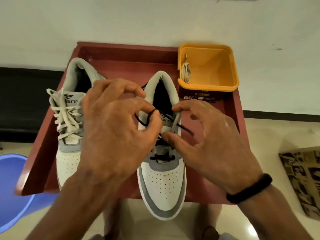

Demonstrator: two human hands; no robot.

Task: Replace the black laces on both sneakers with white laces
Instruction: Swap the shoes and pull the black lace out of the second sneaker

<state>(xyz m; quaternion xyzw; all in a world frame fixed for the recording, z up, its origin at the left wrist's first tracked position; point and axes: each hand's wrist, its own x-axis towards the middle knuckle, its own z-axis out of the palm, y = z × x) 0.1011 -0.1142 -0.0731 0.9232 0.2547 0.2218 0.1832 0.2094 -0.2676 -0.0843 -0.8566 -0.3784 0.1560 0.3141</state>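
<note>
Head view: on the red tray (230, 108), the right sneaker (162, 175) is worked on. A loop of black lace (147, 116) is pinched by the left hand (114, 129); its collar is pinched by the right hand (207, 135). Left of it sits the white-laced sneaker (69, 135); a white lace (186, 71) lies in the yellow tub (218, 70) behind.

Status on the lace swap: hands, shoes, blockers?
Left hand pinching black lace; right hand gripping right grey-white sneaker. Left sneaker already white-laced. Spare white lace in yellow tub. No blockers.
</note>
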